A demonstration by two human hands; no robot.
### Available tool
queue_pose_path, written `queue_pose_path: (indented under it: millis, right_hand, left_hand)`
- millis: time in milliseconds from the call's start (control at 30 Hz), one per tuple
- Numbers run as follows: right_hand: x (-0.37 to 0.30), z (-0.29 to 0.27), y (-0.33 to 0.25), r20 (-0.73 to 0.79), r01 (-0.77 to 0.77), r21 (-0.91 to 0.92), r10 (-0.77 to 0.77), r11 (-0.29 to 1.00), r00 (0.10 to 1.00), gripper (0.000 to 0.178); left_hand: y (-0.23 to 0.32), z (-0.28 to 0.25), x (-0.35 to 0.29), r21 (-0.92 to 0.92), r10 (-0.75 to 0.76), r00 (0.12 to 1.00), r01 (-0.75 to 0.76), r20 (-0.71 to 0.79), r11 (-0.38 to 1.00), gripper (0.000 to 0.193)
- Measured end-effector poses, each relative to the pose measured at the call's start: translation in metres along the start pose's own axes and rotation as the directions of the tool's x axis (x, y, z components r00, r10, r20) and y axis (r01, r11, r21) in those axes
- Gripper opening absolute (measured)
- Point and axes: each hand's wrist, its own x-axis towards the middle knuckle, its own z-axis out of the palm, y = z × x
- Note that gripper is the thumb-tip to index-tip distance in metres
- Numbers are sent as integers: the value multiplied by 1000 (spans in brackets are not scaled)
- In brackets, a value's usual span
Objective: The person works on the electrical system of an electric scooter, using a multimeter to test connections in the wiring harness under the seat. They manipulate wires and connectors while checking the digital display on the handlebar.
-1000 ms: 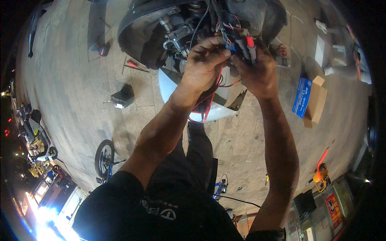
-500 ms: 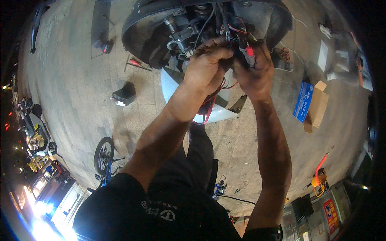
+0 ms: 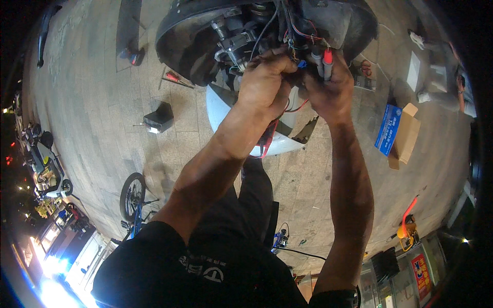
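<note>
Both hands are raised at the opened underside of a black plastic shell (image 3: 177,43), among loose coloured wires (image 3: 295,38). My left hand (image 3: 264,84) is closed, its fingertips pinched by a small blue connector (image 3: 302,64) on the wiring. My right hand (image 3: 331,92) curls around a tool with two grey grips (image 3: 317,64), one carrying a red end (image 3: 327,56); its kind I cannot make out. To the left of my hands sits a silver metal mechanism (image 3: 236,49). A red wire (image 3: 298,107) loops below, and a pale curved panel (image 3: 280,145) lies beneath.
On the paving are a black box-shaped part (image 3: 158,118), a red-handled tool (image 3: 173,77) and an open blue-and-brown carton (image 3: 395,134). A blue bicycle (image 3: 133,203) stands lower left, an orange-yellow machine (image 3: 408,231) lower right. Another person's arm (image 3: 460,84) shows at the right edge.
My right hand has shifted slightly right, and the grey grips in it now stand more upright and in fuller view. The blue connector has come into sight by my left fingertips.
</note>
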Motion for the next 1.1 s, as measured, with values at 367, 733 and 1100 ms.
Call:
queue_pose_path:
  millis: [367, 733, 1100]
  right_hand:
    - [-11, -7, 3, 123, -258, 228, 235, 939, 964, 36]
    - [-14, -1, 3, 129, -414, 509, 409, 754, 903, 26]
    - [-14, -4, 2, 111, -382, 477, 377, 792, 919, 24]
  left_hand:
    - [-1, -5, -10, 145, 69, 988, -89, 138, 985, 27]
    - [-9, -16, 2, 41, 227, 921, -252, 316, 967, 29]
    - [-11, -12, -2, 140, 273, 928, -315, 253, 939, 27]
